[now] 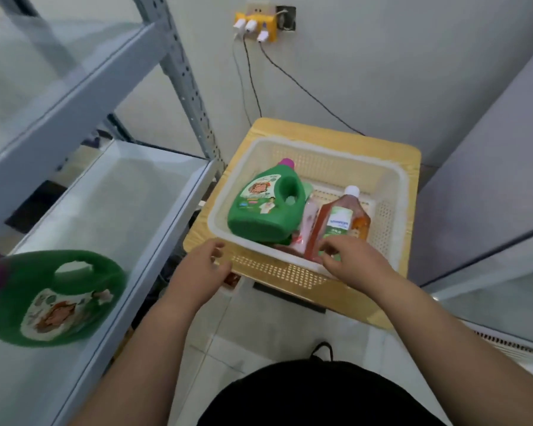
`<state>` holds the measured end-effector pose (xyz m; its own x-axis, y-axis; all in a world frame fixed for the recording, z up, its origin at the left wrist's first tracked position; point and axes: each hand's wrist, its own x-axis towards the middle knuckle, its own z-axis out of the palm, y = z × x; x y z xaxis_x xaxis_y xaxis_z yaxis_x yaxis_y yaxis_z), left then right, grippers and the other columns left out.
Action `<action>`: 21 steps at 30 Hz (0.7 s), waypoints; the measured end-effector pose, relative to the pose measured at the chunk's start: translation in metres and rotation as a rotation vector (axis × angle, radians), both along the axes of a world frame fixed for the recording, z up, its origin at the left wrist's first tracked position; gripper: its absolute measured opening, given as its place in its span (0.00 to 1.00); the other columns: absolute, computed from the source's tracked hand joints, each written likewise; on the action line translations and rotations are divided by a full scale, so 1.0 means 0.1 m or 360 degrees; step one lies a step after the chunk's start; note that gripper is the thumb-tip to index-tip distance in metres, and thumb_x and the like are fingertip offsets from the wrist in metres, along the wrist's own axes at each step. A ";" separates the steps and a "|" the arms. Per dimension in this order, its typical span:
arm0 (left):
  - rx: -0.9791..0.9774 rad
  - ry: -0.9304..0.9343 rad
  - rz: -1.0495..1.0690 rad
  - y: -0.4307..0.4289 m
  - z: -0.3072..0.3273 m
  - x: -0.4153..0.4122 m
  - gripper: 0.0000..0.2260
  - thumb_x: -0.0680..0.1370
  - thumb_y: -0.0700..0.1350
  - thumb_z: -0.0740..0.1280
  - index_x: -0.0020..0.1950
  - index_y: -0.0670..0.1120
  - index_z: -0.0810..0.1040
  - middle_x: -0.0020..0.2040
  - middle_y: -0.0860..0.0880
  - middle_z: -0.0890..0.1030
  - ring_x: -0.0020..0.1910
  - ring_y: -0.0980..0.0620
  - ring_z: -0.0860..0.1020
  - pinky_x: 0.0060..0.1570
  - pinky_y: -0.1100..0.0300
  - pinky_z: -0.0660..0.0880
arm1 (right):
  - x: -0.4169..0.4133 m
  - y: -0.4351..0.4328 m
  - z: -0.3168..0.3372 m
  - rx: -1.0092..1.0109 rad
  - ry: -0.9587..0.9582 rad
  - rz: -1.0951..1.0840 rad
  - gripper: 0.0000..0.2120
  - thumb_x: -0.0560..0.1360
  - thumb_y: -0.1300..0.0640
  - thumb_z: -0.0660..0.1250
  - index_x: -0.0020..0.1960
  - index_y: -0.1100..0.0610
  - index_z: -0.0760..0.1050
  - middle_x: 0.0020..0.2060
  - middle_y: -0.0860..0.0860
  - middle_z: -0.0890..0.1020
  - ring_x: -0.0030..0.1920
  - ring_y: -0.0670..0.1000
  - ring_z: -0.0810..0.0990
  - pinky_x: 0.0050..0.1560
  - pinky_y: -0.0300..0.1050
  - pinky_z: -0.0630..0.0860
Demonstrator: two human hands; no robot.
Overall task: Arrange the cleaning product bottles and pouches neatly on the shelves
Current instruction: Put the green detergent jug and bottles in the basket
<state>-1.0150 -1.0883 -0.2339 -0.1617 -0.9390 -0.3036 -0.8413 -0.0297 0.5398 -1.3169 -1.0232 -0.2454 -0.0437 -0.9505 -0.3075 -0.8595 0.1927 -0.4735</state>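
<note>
Head view: fingers of my right hand [346,262] curl round the amber bottle [339,222] in the basket [394,192], to lift it shelfward; my left hand [203,267] hovers released nearby.

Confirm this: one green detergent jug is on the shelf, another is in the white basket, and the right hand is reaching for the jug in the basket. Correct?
One point is wrong: the head view shows the right hand at the white-capped amber bottle, not the jug. The green detergent jug on the shelf and the second jug in the white basket are right.
</note>
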 end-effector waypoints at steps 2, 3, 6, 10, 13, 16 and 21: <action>-0.0052 0.0064 0.0074 -0.19 0.00 -0.20 0.19 0.78 0.48 0.68 0.69 0.51 0.74 0.60 0.51 0.79 0.56 0.51 0.77 0.56 0.51 0.76 | -0.27 -0.02 -0.10 -0.0084 0.0024 -0.0093 0.13 0.79 0.52 0.66 0.62 0.51 0.79 0.57 0.49 0.81 0.58 0.52 0.78 0.57 0.51 0.76; -0.0104 0.0078 0.0089 -0.27 0.00 -0.30 0.20 0.78 0.47 0.68 0.70 0.50 0.73 0.62 0.49 0.78 0.59 0.50 0.76 0.58 0.50 0.75 | -0.40 -0.02 -0.15 -0.0153 0.0036 -0.0172 0.15 0.78 0.53 0.67 0.64 0.52 0.79 0.59 0.51 0.79 0.61 0.53 0.76 0.60 0.49 0.74; -0.0205 0.0051 0.0115 -0.46 0.00 -0.48 0.23 0.78 0.46 0.69 0.72 0.46 0.72 0.66 0.46 0.75 0.66 0.46 0.73 0.65 0.47 0.71 | -0.66 0.04 -0.29 -0.0278 0.0017 -0.0525 0.23 0.76 0.54 0.71 0.70 0.54 0.74 0.66 0.54 0.73 0.69 0.55 0.70 0.70 0.49 0.67; -0.0229 -0.0007 0.0119 -0.80 -0.04 -0.50 0.28 0.75 0.50 0.70 0.74 0.46 0.69 0.66 0.43 0.74 0.66 0.43 0.73 0.64 0.44 0.73 | -0.76 0.08 -0.43 -0.0128 -0.0223 -0.1007 0.41 0.75 0.51 0.73 0.81 0.53 0.55 0.78 0.54 0.56 0.78 0.56 0.58 0.76 0.53 0.62; -0.0074 0.0025 0.0192 -1.13 -0.12 -0.51 0.28 0.77 0.50 0.70 0.75 0.46 0.68 0.68 0.44 0.73 0.65 0.44 0.75 0.58 0.50 0.72 | -0.77 0.04 -0.57 -0.0097 -0.0463 -0.1350 0.45 0.74 0.55 0.74 0.82 0.51 0.50 0.74 0.54 0.64 0.70 0.54 0.69 0.66 0.53 0.74; 0.0089 0.0108 0.0226 -1.47 -0.18 -0.61 0.29 0.79 0.52 0.68 0.78 0.46 0.64 0.71 0.45 0.73 0.65 0.42 0.75 0.56 0.50 0.71 | -0.80 -0.03 -0.63 0.0008 -0.0657 -0.1604 0.33 0.76 0.60 0.69 0.77 0.50 0.59 0.60 0.49 0.77 0.55 0.52 0.78 0.42 0.42 0.75; 0.0384 0.0284 0.0346 -1.87 -0.27 -0.76 0.29 0.79 0.55 0.65 0.77 0.45 0.66 0.68 0.45 0.77 0.59 0.40 0.79 0.55 0.47 0.75 | -0.85 -0.07 -0.64 0.0203 -0.0650 -0.1718 0.21 0.76 0.58 0.67 0.68 0.50 0.70 0.57 0.50 0.82 0.53 0.54 0.82 0.47 0.48 0.79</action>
